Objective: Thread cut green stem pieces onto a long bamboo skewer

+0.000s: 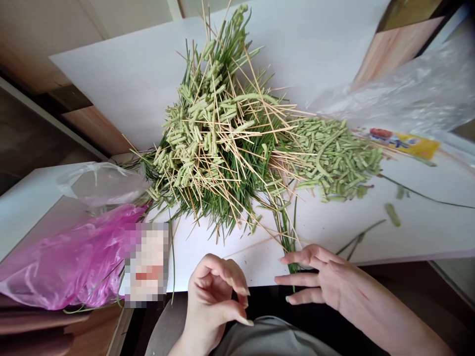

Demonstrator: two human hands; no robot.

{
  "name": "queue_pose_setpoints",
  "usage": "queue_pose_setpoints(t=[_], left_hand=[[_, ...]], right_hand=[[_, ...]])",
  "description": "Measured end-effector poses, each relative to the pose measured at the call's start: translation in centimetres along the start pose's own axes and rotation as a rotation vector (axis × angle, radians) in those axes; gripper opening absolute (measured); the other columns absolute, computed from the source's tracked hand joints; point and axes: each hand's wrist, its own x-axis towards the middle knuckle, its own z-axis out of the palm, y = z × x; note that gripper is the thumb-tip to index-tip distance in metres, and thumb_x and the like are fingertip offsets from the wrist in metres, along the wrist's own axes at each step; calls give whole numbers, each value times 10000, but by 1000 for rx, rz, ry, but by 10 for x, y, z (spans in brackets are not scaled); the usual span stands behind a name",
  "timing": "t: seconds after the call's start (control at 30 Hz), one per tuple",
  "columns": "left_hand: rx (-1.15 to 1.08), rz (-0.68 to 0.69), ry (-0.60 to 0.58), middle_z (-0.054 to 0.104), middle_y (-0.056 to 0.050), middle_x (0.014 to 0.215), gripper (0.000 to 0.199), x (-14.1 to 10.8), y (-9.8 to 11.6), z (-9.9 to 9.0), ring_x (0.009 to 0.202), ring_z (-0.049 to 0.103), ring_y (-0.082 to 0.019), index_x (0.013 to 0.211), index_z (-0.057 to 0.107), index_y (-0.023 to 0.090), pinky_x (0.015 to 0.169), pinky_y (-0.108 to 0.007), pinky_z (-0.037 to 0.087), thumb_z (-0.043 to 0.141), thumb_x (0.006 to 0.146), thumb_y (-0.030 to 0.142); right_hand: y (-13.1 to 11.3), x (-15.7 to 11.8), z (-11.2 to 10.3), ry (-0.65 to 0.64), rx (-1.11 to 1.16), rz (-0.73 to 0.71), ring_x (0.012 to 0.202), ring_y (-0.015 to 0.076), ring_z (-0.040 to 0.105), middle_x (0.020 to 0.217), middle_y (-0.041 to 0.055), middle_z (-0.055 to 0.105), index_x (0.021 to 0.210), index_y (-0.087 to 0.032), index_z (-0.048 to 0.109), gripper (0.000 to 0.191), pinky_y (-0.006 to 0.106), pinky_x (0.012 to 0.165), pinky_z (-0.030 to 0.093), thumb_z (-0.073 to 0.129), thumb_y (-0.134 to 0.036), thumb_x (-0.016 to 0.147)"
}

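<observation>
My left hand (218,291) is raised at the table's front edge, its fingers curled and the thumb apart from them, with nothing visible between. To its right my right hand (322,282) has its fingers spread and holds nothing. Its fingertips are near a few long green blades (285,232) that run down over the front edge. Beyond both hands lies a tall heap of long, thin green blades (237,193). Short pale-green pieces (185,143) and many thin wooden sticks (230,143) are strewn over it.
A second pile of pale-green pieces (334,158) lies to the right. Clear plastic (415,99) and a yellow packet (419,146) are beyond it. A pink plastic bag (74,262) and a clear bag (104,183) lie at left, beside a blurred-out patch (146,264). White board (122,79) stands behind.
</observation>
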Motion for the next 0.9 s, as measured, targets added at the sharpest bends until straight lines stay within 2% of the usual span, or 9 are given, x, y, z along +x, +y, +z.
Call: queue_pose_setpoints(t=[0.23, 0.37, 0.43, 0.57, 0.63, 0.73, 0.8, 0.9], left_hand=[[66, 109, -103, 748, 9, 835, 425, -3, 0, -8, 705, 646, -116, 964, 631, 253, 588, -180, 528, 924, 658, 285], [116, 149, -139, 760, 24, 857, 497, -8, 3, -11, 777, 664, -130, 991, 640, 263, 677, -202, 538, 940, 597, 222], [31, 132, -163, 776, 41, 896, 555, -8, 6, -9, 802, 671, -124, 1001, 651, 267, 699, -186, 542, 952, 538, 214], [-374, -27, -189, 795, 95, 997, 628, -3, 14, -1, 802, 673, -68, 1029, 644, 273, 708, -106, 537, 960, 488, 323], [-540, -87, -169, 794, 114, 1017, 615, -2, 16, 3, 821, 672, -42, 1016, 629, 261, 719, -71, 520, 964, 507, 336], [-661, -115, -122, 790, 107, 1010, 516, -4, 15, 5, 808, 655, -24, 995, 611, 253, 698, -50, 500, 948, 608, 315], [-676, -115, -90, 784, 95, 984, 482, -7, 11, 4, 743, 624, -23, 982, 607, 259, 671, -52, 493, 940, 640, 327], [-596, -99, 37, 741, 80, 816, 522, -11, 6, 2, 577, 513, -42, 914, 599, 257, 574, -87, 478, 969, 567, 383]], right_hand=[[10, 1, -18, -36, -11, 11, 1287, 396, 577, 1333, 76, 604, 1068, -286, 686, 252, 556, 987, 511, 555, -483, 983], [13, 3, -22, -45, 29, 38, 1250, 366, 620, 1258, 53, 652, 1010, -284, 718, 255, 485, 960, 550, 665, -516, 918], [12, 3, -22, -37, 29, 31, 1232, 353, 636, 1229, 51, 669, 991, -282, 726, 257, 466, 952, 558, 691, -520, 901], [12, -1, -20, 2, 3, 22, 1205, 347, 657, 1199, 71, 694, 963, -278, 746, 245, 459, 936, 568, 702, -509, 893], [14, -3, -20, 32, -19, 20, 1187, 353, 668, 1187, 88, 704, 947, -278, 756, 245, 460, 919, 578, 700, -510, 888], [18, -5, -21, 77, -70, -1, 1155, 360, 685, 1169, 109, 715, 926, -298, 762, 255, 453, 888, 595, 684, -536, 879], [20, -5, -20, 118, -93, -2, 1125, 369, 698, 1145, 120, 723, 896, -306, 768, 269, 455, 866, 602, 691, -561, 857], [23, -3, -18, 188, -84, 25, 1073, 388, 714, 1094, 127, 737, 870, -320, 782, 316, 483, 836, 592, 752, -618, 771]])
